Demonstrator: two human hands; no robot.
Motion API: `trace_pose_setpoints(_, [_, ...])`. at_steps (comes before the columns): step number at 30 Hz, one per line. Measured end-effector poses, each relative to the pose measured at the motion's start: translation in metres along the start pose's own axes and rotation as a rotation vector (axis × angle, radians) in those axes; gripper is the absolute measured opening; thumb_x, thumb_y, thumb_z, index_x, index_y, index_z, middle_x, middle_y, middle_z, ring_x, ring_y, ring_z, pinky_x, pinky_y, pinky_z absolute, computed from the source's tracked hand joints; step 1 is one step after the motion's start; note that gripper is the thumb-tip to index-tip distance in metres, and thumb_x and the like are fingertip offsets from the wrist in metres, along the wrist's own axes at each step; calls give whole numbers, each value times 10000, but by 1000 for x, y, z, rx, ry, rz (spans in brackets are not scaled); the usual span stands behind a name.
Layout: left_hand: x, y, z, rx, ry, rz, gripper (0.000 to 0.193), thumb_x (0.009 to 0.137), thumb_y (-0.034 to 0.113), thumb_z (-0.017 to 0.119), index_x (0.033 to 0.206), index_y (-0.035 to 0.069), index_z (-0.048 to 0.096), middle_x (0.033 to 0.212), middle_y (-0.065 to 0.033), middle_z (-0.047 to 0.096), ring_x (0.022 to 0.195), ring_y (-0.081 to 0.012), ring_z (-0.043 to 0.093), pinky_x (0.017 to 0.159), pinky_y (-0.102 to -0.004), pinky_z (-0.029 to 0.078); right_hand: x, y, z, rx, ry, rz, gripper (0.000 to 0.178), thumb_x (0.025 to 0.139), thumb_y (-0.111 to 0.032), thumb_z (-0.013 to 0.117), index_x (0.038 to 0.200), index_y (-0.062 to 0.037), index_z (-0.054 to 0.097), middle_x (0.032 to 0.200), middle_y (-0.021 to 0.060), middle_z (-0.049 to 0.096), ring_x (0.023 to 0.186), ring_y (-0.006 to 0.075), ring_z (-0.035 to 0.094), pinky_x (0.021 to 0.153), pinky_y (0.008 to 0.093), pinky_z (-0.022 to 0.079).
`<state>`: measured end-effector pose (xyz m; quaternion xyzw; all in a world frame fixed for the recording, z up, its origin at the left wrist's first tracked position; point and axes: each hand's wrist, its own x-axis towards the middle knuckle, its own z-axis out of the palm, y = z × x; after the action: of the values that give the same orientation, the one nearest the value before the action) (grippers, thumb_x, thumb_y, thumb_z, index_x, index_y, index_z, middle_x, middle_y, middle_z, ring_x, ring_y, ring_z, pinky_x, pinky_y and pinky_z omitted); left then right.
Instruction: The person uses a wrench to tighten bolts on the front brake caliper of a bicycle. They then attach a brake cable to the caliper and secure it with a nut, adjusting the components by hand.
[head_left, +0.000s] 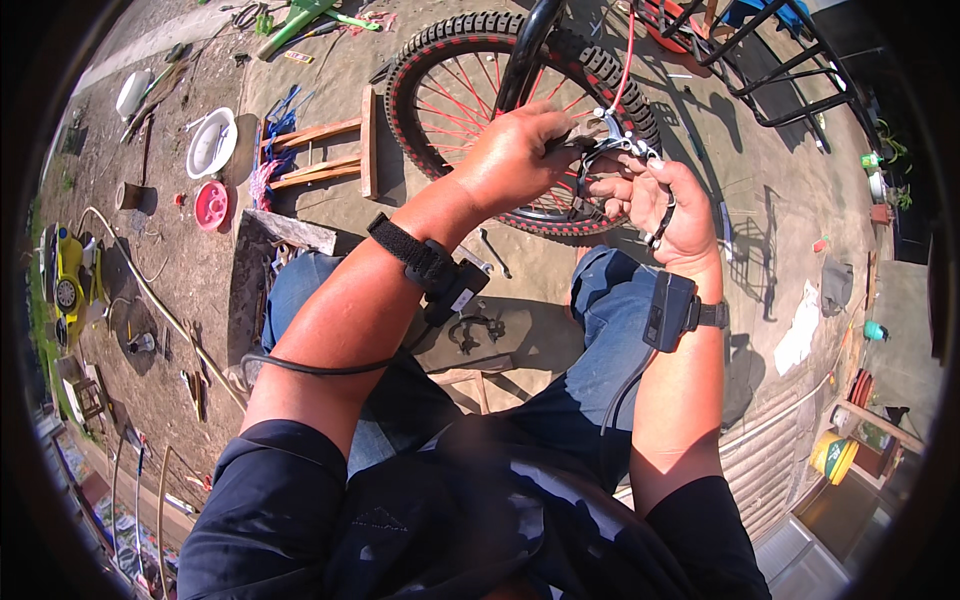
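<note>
A bicycle wheel (pixel 440 62) with a knobby black tyre and red spokes stands in front of me, held in a black fork (pixel 522 70). Silver and black brake caliper parts (pixel 612 130) sit between my hands, with a red cable (pixel 629 60) rising from them. My left hand (pixel 525 150) is closed at the caliper's left side, its fingertips on a dark piece I cannot make out. On the right, my right hand (pixel 668 205) turns its palm up, fingers curled beneath the caliper. A curved black-and-silver brake arm (pixel 661 225) lies against its palm.
Beyond my left forearm are a wooden stool (pixel 368 145), a white basin (pixel 212 143) and a pink bowl (pixel 211 205). Wrenches (pixel 494 253) and a dark clamp-like part (pixel 476 330) lie on the ground between my legs. A black metal rack (pixel 790 65) stands far right.
</note>
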<state>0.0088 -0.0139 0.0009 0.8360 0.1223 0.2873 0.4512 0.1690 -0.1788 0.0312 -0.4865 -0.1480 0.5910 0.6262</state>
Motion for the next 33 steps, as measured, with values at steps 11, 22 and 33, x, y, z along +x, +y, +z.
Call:
trace_pose_setpoints(11, [-7,-1,2,79,-63,-182,115,874,73,736,952,10,680,798,-122,626,732,-205,637,666,-353,504,0,3,-6,53,-80,4,590,929,-318,507,1306,135,534,1174,224,676,1073,310,672,846,346,491])
trace_pose_setpoints(22, [-8,-1,0,-167,-132,-293,175,931,83,703,1091,11,704,917,-56,719,819,-102,661,751,-294,542,-3,-7,-15,-72,-117,17,495,975,-315,511,1243,96,574,1154,237,693,1042,299,707,802,324,525])
trace_pose_setpoints(33, [-8,-4,0,-554,-157,-566,178,968,166,698,1068,19,678,874,-14,695,691,-60,575,607,-239,467,3,-2,-14,-423,217,-252,372,1015,-325,622,1199,-3,641,751,-7,578,626,73,527,563,212,393])
